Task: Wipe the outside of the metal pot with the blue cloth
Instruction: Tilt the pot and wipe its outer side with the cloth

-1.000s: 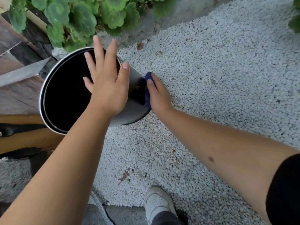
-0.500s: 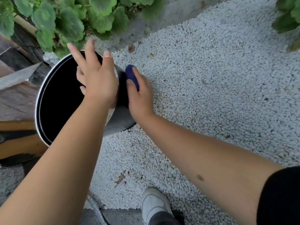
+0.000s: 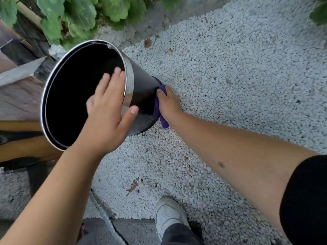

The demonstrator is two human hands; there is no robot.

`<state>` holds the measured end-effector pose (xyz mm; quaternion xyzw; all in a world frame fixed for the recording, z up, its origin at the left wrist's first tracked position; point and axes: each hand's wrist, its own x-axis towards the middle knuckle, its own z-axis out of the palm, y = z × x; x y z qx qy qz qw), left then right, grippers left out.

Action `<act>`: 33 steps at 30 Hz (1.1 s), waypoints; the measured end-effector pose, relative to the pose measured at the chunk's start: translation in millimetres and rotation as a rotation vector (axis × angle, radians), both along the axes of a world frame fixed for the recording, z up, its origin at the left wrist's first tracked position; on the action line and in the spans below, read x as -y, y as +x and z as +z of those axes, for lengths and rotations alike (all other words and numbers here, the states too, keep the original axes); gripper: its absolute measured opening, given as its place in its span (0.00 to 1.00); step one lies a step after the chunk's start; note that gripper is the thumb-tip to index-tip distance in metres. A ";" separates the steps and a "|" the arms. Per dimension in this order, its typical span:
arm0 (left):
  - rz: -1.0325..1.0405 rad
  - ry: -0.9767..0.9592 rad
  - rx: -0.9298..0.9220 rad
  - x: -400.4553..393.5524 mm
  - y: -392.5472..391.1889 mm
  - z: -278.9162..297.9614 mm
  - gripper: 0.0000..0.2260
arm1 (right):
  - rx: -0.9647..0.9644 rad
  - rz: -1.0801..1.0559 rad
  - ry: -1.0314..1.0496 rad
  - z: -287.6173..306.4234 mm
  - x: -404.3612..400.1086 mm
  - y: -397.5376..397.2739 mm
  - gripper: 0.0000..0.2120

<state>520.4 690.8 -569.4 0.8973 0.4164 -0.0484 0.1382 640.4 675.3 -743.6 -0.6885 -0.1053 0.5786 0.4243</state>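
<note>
The metal pot (image 3: 141,85) stands on white gravel, tilted, its dark open mouth facing me. My left hand (image 3: 108,114) grips its near rim, fingers inside the mouth and thumb on the outer wall. My right hand (image 3: 169,103) presses the blue cloth (image 3: 159,110) against the lower right side of the pot's outer wall, near the base. Most of the cloth is hidden under that hand; a tail hangs down toward the gravel.
White gravel (image 3: 230,85) covers the ground to the right. Green leafy plants (image 3: 79,16) grow behind the pot. Wooden boards (image 3: 19,96) lie at the left. My white shoe (image 3: 168,214) and a grey hose (image 3: 104,214) are at the bottom.
My right hand has slid the cloth down the pot's side toward the base. My left hand now clasps the rim, thumb outside, and the pot's mouth is tipped more toward me.
</note>
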 end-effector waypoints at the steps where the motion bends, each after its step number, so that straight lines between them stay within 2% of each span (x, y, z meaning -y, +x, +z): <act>1: 0.024 -0.031 0.028 0.2 1.6 -2.0 0.30 | -0.009 -0.018 0.005 2.1 0.3 -1.4 0.24; 5: 0.071 -0.037 0.063 -9.3 8.3 -7.2 0.28 | -0.021 -0.105 0.067 22.2 6.2 -13.3 0.27; 8: 0.076 -0.063 0.123 -16.5 11.1 -9.3 0.27 | 0.061 -0.146 0.176 50.8 16.8 -25.2 0.29; 14: 0.067 -0.081 0.217 -23.3 12.0 -9.0 0.26 | 0.052 -0.268 0.351 104.3 36.4 -62.1 0.36; 18: 0.163 -0.054 0.279 -15.6 13.5 -6.7 0.23 | 0.035 -0.335 0.391 108.4 37.7 -74.2 0.36; 21: 0.176 0.014 0.226 -11.5 15.8 -7.1 0.18 | -0.038 -0.336 0.278 85.3 31.6 -64.4 0.33; 24: 0.233 0.002 0.169 -9.5 16.5 -7.2 0.22 | -0.146 -0.185 0.011 50.3 22.3 -41.9 0.31; 26: 0.289 -0.004 0.128 -8.0 16.9 -6.5 0.22 | -0.214 -0.101 -0.060 32.7 20.5 -32.7 0.31; 28: 0.327 -0.007 0.071 -8.3 17.1 -6.1 0.17 | -0.244 -0.074 -0.088 24.5 19.1 -30.1 0.27; 30: 0.320 0.016 -0.024 -10.0 17.3 -4.6 0.12 | -0.248 -0.079 -0.064 23.4 21.7 -27.6 0.16; 32: 0.272 0.045 -0.085 -13.2 17.5 -1.0 0.12 | -0.322 -0.129 0.020 25.4 25.9 -20.2 0.08; 33: 0.251 0.055 -0.094 -17.1 16.7 2.0 0.12 | -0.370 -0.158 0.052 24.7 28.2 -14.2 0.08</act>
